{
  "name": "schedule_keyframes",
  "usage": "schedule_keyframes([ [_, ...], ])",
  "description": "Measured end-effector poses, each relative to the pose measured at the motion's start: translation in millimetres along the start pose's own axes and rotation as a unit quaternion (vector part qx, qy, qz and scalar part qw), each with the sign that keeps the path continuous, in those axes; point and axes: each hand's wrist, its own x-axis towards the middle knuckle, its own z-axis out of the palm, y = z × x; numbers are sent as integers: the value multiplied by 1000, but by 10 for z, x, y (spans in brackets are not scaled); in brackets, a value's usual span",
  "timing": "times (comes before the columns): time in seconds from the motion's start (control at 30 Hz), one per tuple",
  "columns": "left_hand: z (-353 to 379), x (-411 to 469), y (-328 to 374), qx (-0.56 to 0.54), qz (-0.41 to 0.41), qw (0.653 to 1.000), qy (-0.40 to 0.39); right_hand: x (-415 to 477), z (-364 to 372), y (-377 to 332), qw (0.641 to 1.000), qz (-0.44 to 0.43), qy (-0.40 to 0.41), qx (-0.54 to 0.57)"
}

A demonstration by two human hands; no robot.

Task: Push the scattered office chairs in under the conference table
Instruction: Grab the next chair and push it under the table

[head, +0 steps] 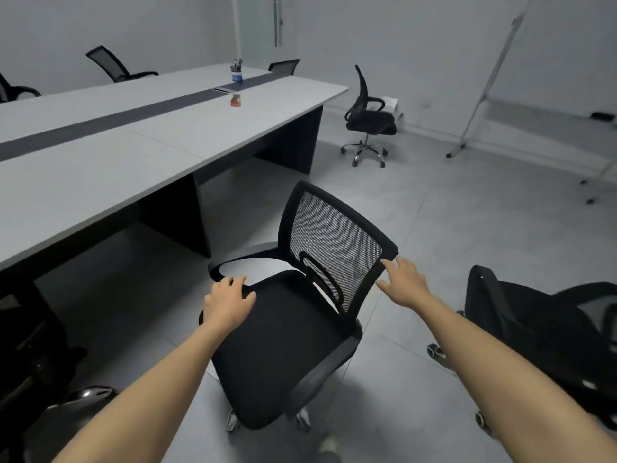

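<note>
A black mesh-back office chair stands on the floor just in front of me, a short way off the long grey conference table. My left hand rests on the front of its seat beside the left armrest, fingers curled over the edge. My right hand is spread at the right edge of the mesh backrest, fingertips touching the frame. Another black chair stands apart beyond the table's far end. A third chair sits close on my right.
Chair backs show along the table's far side and one at its far end. A pen cup and a small red box sit on the table. A whiteboard stand leans at the right. Another chair base lies at lower left.
</note>
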Motion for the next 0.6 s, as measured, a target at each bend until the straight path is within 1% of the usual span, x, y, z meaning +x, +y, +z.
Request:
schedule_keyframes([
  [0.1,201,369,191,-33,-12,999,-5,513,-88,76,1000,3,-1,7],
  [0.2,392,668,421,-66,-31,997,-28,970,-138,134,999,14,-39,14],
  [0.33,555,975,723,-84,-41,994,-52,1440,-137,244,994,29,-76,71],
  [0.43,591,1116,897,-91,-40,994,-56,1649,-122,318,988,36,-105,105],
  [0.5,599,1173,967,-95,-42,993,-53,1734,-98,362,985,38,-105,133],
  [0.6,595,1183,1054,-92,-47,993,-51,1783,-50,432,972,52,-100,206],
])
